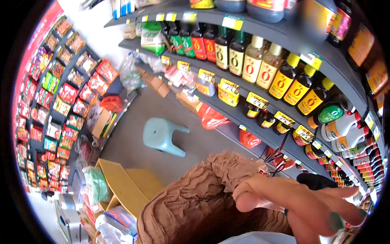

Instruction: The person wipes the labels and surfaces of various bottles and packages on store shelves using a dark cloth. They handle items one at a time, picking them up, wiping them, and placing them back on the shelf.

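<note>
From the lower edge my left forearm, in a ruffled brown sleeve (187, 195), crosses toward the right. My left hand (288, 197) reaches out past the cuff with its fingers stretched and apart; dark green nails show on two of them. I see nothing held in it. Red and dark cords (274, 156) hang at the wrist. Just behind the fingers lies a black shape (319, 180) that I cannot make out. Nearest the hand are the lower shelves, with dark jars (302, 136) and red packages (280, 158). My right hand does not show.
Tall bottles with yellow caps (298, 89) line the shelf (195, 61) on the right, beside pale and dark bottles. A light blue stool (158, 132) stands on the grey floor. Packaged snacks (67, 93) fill the left rack. Open cardboard boxes (130, 183) sit at the lower left.
</note>
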Demonstrator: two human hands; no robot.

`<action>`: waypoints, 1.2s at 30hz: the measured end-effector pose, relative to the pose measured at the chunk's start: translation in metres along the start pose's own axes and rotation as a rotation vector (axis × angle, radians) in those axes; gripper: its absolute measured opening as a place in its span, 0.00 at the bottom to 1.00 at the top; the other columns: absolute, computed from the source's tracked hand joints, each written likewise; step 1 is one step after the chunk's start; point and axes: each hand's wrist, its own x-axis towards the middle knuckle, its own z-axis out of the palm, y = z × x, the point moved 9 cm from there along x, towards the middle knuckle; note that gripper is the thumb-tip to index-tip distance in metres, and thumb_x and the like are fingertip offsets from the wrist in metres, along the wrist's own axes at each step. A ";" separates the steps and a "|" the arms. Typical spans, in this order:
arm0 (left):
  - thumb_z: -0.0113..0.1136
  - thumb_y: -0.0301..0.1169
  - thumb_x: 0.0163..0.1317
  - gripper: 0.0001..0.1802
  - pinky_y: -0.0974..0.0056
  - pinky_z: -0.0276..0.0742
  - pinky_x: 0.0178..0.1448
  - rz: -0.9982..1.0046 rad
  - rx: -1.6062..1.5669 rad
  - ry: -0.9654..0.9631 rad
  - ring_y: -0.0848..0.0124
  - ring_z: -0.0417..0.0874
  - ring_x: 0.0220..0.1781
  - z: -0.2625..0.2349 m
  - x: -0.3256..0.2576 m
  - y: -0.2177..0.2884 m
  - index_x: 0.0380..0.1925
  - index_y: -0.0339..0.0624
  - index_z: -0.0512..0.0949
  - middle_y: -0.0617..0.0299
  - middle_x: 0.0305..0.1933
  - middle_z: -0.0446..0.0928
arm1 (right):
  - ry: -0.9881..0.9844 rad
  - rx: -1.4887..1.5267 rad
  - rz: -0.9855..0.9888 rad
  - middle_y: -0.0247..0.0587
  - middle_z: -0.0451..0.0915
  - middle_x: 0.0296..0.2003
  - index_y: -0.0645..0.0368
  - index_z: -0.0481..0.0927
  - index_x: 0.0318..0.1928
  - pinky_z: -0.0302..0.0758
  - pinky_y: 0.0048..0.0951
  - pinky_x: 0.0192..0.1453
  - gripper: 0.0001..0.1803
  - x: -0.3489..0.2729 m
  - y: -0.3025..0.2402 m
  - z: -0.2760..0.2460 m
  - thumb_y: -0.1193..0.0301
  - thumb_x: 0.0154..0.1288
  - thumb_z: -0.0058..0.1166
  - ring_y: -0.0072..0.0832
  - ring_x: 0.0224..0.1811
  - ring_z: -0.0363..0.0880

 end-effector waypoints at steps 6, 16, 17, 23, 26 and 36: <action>0.50 0.43 0.56 0.21 0.45 0.48 0.60 -0.085 0.129 0.003 0.46 0.62 0.56 -0.005 0.009 -0.025 0.42 0.39 0.68 0.45 0.40 0.73 | -0.017 0.046 0.070 0.47 0.78 0.35 0.66 0.71 0.46 0.76 0.33 0.31 0.18 0.001 0.017 -0.020 0.74 0.54 0.52 0.37 0.29 0.78; 0.50 0.48 0.57 0.21 0.41 0.43 0.62 -0.189 0.122 -0.080 0.43 0.58 0.60 -0.028 0.025 -0.063 0.39 0.42 0.72 0.46 0.43 0.72 | 0.148 0.132 0.060 0.47 0.78 0.35 0.66 0.72 0.46 0.76 0.33 0.31 0.18 -0.012 0.003 -0.059 0.74 0.54 0.52 0.37 0.28 0.78; 0.50 0.49 0.57 0.21 0.41 0.43 0.62 -0.193 0.161 -0.079 0.43 0.58 0.60 -0.021 0.025 -0.066 0.38 0.43 0.73 0.46 0.43 0.72 | 0.130 0.139 0.080 0.47 0.78 0.35 0.66 0.72 0.46 0.76 0.33 0.31 0.18 -0.014 -0.005 -0.051 0.74 0.54 0.52 0.37 0.28 0.78; 0.49 0.52 0.57 0.22 0.39 0.40 0.64 -0.243 0.229 -0.129 0.41 0.55 0.62 -0.021 0.029 -0.084 0.37 0.45 0.76 0.46 0.45 0.71 | 0.176 0.160 0.068 0.46 0.78 0.36 0.66 0.72 0.46 0.76 0.32 0.32 0.17 -0.009 0.005 -0.085 0.74 0.54 0.52 0.36 0.29 0.78; 0.49 0.53 0.57 0.22 0.38 0.39 0.65 -0.231 0.307 -0.163 0.40 0.54 0.64 -0.016 0.031 -0.077 0.36 0.46 0.77 0.46 0.46 0.71 | 0.133 0.166 0.001 0.45 0.77 0.37 0.66 0.71 0.46 0.75 0.31 0.35 0.17 -0.011 -0.001 -0.072 0.75 0.54 0.52 0.35 0.32 0.77; 0.55 0.41 0.58 0.13 0.37 0.44 0.65 0.077 0.559 -0.604 0.43 0.59 0.63 0.020 0.054 -0.077 0.31 0.43 0.75 0.44 0.47 0.69 | 0.064 0.219 -0.048 0.40 0.75 0.40 0.66 0.71 0.46 0.70 0.29 0.48 0.17 0.002 -0.009 -0.073 0.78 0.53 0.52 0.31 0.42 0.73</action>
